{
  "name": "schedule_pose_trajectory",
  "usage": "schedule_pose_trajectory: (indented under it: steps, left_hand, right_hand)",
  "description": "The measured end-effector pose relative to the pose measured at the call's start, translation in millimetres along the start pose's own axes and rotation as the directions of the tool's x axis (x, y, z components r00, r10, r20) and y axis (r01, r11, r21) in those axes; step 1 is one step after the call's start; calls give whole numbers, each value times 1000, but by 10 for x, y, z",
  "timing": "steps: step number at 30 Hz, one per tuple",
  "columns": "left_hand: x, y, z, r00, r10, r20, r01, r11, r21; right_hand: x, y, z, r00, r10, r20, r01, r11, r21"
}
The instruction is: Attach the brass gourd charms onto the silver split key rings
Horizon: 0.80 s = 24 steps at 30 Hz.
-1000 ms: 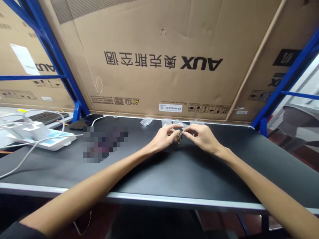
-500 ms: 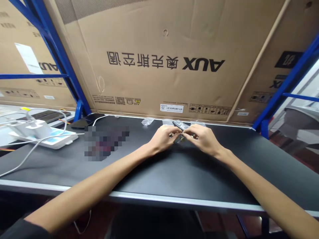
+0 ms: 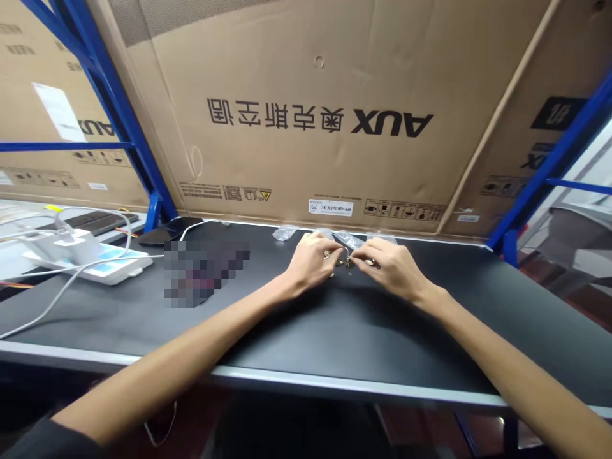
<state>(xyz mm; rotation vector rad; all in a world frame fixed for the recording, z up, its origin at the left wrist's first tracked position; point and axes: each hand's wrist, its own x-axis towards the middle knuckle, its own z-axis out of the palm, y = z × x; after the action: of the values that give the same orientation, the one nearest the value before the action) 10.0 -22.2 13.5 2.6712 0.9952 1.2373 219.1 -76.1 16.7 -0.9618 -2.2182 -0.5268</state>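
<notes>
Above the black tabletop, my left hand (image 3: 314,261) and my right hand (image 3: 391,266) are close together with a small gap between the fingertips. Both pinch what looks like a charm bracelet (image 3: 347,262), a thin curved piece with small gold-coloured bits hanging from it. Some of these bits show under the fingers of each hand; the rest is hidden by them. Just behind the hands lie small clear plastic bags (image 3: 350,240), and another clear bag (image 3: 285,233) sits a little to the left.
A large cardboard box (image 3: 315,153) stands upright along the table's back edge, between blue metal posts (image 3: 549,166). To the left are a white power strip (image 3: 108,262) with cables, a dark phone-like slab (image 3: 165,233) and a blurred-out patch on the black table (image 3: 296,344).
My fingertips have drawn slightly apart, and more of the bracelet shows between them. My left hand has tilted up a little. The view has shifted slightly.
</notes>
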Motion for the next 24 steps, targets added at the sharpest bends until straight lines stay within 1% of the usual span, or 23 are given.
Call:
schedule_pose_trajectory:
  steps: [2, 4, 6, 7, 9, 11, 12, 14, 15, 17, 18, 19, 20, 21, 22, 24]
  left_hand:
    - [-10, 47, -11, 994, -110, -2, 109, 988, -106]
    - [-19, 82, -20, 981, -189, 42, 194, 955, -223]
    - [-21, 93, -29, 970, -221, 97, 240, 920, -308]
    - [-19, 91, -35, 970, -220, 106, 243, 913, -328]
    - [-7, 82, -48, 976, -207, 74, 220, 916, -336]
    - [10, 80, -68, 984, -175, 43, 179, 924, -338]
    - [18, 84, -80, 986, -153, 60, 165, 921, -353]
    - [30, 101, -103, 983, -94, 155, 150, 904, -401]
    - [33, 110, -112, 975, -63, 213, 150, 894, -422]
    - [30, 120, -115, 950, -20, 311, 160, 888, -432]
    - [24, 118, -108, 937, -8, 348, 164, 892, -421]
    - [14, 110, -94, 924, 0, 383, 168, 899, -405]
    - [1, 99, -74, 912, 4, 411, 171, 905, -389]
    - [-13, 84, -49, 903, 4, 430, 175, 911, -374]
    - [-29, 69, -20, 899, 0, 437, 175, 916, -360]
    - [-61, 40, 41, 906, -6, 423, 157, 933, -324]
  right_hand:
    - [0, -11, 17, 999, -51, 12, 51, 997, -60]
    - [-3, -32, 32, 997, -73, 34, 76, 990, -116]
    - [-5, -61, 29, 996, -74, 52, 80, 987, -138]
    - [-4, -77, 18, 997, -60, 49, 66, 989, -130]
    - [5, -97, -26, 1000, 27, 9, -26, 996, -85]
    - [20, -78, -86, 982, 183, -42, -184, 982, -36]
    - [26, -46, -116, 964, 261, -51, -263, 964, -29]
    - [26, 63, -158, 917, 397, -45, -399, 914, -70]
    - [16, 135, -166, 893, 450, -1, -448, 888, -103]
    - [-25, 290, -155, 835, 535, 123, -513, 840, -175]
    - [-54, 363, -136, 805, 557, 206, -522, 829, -202]
    - [-86, 427, -113, 781, 549, 297, -507, 836, -211]
    - [-118, 480, -86, 767, 530, 362, -489, 848, -204]
    - [-147, 519, -59, 762, 506, 404, -474, 861, -185]
    - [-171, 545, -33, 758, 478, 443, -458, 875, -160]
    - [-195, 560, 8, 765, 430, 479, -435, 894, -107]
